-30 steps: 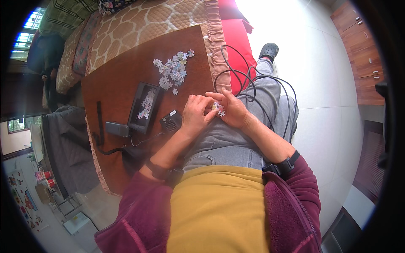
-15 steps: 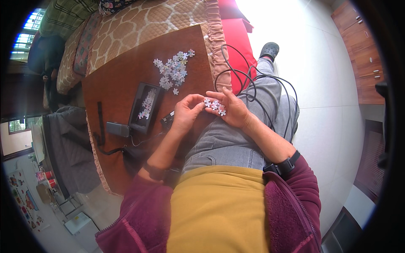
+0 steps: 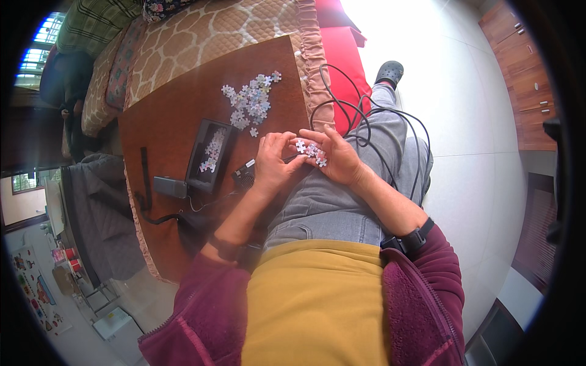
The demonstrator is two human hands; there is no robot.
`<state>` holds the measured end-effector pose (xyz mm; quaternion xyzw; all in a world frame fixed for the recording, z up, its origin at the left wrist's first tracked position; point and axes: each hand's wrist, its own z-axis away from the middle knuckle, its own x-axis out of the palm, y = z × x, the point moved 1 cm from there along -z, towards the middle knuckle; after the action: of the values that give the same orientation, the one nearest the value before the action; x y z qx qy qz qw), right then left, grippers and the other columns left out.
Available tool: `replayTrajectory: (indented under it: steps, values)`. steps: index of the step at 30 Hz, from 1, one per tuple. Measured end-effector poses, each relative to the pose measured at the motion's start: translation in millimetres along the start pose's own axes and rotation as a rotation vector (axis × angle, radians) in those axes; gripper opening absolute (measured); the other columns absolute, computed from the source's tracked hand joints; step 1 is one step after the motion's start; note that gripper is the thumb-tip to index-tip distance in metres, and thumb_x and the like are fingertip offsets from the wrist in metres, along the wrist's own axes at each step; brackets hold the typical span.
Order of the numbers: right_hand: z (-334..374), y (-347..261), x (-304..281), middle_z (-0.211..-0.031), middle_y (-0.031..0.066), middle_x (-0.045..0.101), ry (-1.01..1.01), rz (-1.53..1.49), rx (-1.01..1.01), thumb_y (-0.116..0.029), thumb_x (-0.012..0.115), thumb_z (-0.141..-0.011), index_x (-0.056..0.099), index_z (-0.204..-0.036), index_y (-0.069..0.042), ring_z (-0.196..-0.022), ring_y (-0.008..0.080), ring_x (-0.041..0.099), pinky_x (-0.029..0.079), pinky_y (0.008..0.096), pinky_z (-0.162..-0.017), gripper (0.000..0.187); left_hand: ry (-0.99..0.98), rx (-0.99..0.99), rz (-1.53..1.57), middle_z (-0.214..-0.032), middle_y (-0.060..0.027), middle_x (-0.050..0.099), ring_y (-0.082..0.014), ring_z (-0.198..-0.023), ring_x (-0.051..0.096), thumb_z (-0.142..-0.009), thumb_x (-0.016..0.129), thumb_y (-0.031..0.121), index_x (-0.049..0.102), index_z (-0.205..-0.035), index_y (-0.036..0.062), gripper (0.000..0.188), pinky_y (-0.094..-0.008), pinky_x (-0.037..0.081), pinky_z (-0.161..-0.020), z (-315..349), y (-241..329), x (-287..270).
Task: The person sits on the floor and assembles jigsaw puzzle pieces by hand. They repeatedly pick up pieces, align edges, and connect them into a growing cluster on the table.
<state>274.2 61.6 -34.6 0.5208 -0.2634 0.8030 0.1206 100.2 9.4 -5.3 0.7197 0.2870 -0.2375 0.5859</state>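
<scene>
A few small white and pinkish jigsaw puzzle pieces (image 3: pixel 312 150) lie in the cupped palm of my right hand (image 3: pixel 342 160), above my thigh. Close beside them on the left is my left hand (image 3: pixel 273 163). Its thumb and forefinger are parted at the edge of the pieces, and I see nothing between them. A spread pile of pale jigsaw pieces (image 3: pixel 250 104) rests farther off on the brown wooden board (image 3: pixel 177 110). More pieces (image 3: pixel 213 149) sit inside an open black box (image 3: pixel 196 166) to the left of my hands.
A small grey device (image 3: pixel 170 187) stands beside the box, with a black strap (image 3: pixel 145 177) farther left. Partly behind my left forearm is a dark object (image 3: pixel 244 174). Black cable (image 3: pixel 368 131) loops across my leg. A patterned quilt (image 3: pixel 244 21) lies past the board.
My left thumb and forefinger have spread from a near pinch beside the pieces. My right hand with the pieces has hardly moved.
</scene>
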Motion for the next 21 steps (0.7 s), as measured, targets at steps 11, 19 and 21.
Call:
replayTrajectory:
  steps: [11,19,21]
  values:
    - [-1.9,0.8,-2.5,-0.131,0.0163,0.056,0.019,0.006,0.031,-0.051,0.034,-0.102,0.039,-0.14,0.003,-0.118,0.0248,0.057,0.049,0.0344,-0.095,0.066,-0.024,0.059,-0.091,-0.103,-0.0076,0.058,-0.0284,-0.099,0.052,-0.066,0.081,0.019,0.064,-0.111,0.01,0.049,-0.0393,0.046,-0.086,-3.7,0.7,-4.7]
    - [-2.1,2.0,-8.2,-0.128,0.0161,0.057,-0.007,-0.001,0.032,-0.051,0.034,-0.101,0.039,-0.14,0.002,-0.114,0.0251,0.059,0.049,0.0353,-0.094,0.066,-0.042,0.003,-0.002,-0.099,-0.0061,0.06,-0.026,-0.098,0.054,-0.068,0.08,0.015,0.068,-0.101,0.0083,0.036,-0.0375,0.045,-0.087,-2.7,-1.2,-1.8]
    - [-2.4,2.3,-8.4,-0.128,0.0164,0.057,0.001,0.001,0.033,-0.051,0.034,-0.101,0.039,-0.14,0.002,-0.113,0.0256,0.059,0.049,0.036,-0.095,0.066,-0.042,0.0,0.006,-0.098,-0.0061,0.06,-0.0261,-0.098,0.054,-0.069,0.08,0.014,0.068,-0.1,0.0083,0.033,-0.0375,0.045,-0.087,-3.2,-1.2,-1.8]
